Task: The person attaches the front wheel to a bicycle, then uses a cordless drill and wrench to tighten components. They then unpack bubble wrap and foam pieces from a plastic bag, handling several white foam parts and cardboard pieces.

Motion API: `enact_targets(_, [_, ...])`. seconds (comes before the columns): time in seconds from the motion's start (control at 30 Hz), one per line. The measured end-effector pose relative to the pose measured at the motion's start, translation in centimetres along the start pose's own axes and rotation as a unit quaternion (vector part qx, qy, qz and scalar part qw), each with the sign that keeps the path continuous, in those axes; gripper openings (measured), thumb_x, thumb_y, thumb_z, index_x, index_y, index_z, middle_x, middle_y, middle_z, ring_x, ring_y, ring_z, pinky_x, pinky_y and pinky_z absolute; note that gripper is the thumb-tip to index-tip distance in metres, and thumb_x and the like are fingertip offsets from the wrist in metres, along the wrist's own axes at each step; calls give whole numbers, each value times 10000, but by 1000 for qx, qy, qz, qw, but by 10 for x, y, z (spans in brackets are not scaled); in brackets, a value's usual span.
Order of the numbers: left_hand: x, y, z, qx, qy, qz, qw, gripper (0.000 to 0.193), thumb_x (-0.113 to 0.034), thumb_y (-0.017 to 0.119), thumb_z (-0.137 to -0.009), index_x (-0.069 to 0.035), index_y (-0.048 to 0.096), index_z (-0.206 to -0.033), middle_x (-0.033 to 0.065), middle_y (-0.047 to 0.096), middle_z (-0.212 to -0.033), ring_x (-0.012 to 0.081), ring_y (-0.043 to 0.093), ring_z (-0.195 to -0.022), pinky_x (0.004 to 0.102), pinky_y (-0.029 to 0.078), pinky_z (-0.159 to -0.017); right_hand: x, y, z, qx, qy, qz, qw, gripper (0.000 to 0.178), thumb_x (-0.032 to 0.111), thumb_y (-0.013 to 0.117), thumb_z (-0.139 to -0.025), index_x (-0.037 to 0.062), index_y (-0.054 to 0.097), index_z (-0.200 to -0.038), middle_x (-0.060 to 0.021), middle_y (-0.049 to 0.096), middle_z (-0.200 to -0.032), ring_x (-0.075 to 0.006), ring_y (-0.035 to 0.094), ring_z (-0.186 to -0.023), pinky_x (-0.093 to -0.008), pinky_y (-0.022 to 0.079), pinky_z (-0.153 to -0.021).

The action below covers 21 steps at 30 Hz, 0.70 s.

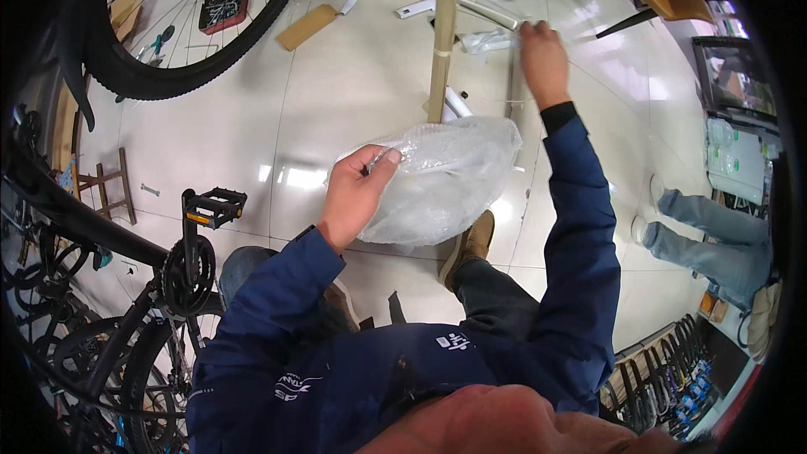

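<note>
My left hand point(360, 193) pinches the left upper edge of a crumpled sheet of clear bubble wrap point(445, 181) between thumb and fingers. The wrap hangs in front of my body, above my shoes. Out to the far right, my right hand point(544, 63) has its fingers curled, close to the end of a long pale tube point(479, 7) on the floor. What those fingers hold, if anything, is hidden. Beside that hand lies a piece of clear plastic wrapping point(487, 40).
A long tan strip point(443, 42) stands beyond the wrap. A bicycle wheel point(197, 76), a red tool tray point(224, 8) and a flat brown cardboard piece point(307, 27) are far left. A bicycle pedal point(217, 207) juts out nearer. Another person's legs point(710, 235) are at the right.
</note>
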<state>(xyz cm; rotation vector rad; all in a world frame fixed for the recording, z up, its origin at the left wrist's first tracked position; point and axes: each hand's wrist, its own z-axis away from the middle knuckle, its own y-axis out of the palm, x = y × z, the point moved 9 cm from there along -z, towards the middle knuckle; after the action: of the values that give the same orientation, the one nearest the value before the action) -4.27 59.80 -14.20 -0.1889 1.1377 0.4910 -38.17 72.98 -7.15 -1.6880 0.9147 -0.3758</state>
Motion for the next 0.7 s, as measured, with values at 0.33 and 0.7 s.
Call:
enact_targets(0.33, [-14,-12,1,-9,-17,92,996,283,-291,652,-1066,-27,747,-1098,-76,599,-799,25,459,-702,221,402,-634,17,-149,94,55,-53,-784,616,223,161,739,-890,24,643,-1037,-94,663,-896,-162,608,-755,-277,506,-714])
enact_targets(0.7, [-13,-25,3,1,-24,172,985,267,-258,625,-1078,-33,750,-1150,-109,541,-752,4,423,-659,205,339,-594,176,-43,156,448,-233,-590,630,259,159,686,-897,3,676,-1104,-128,699,-1009,-214,658,-923,-367,529,-855])
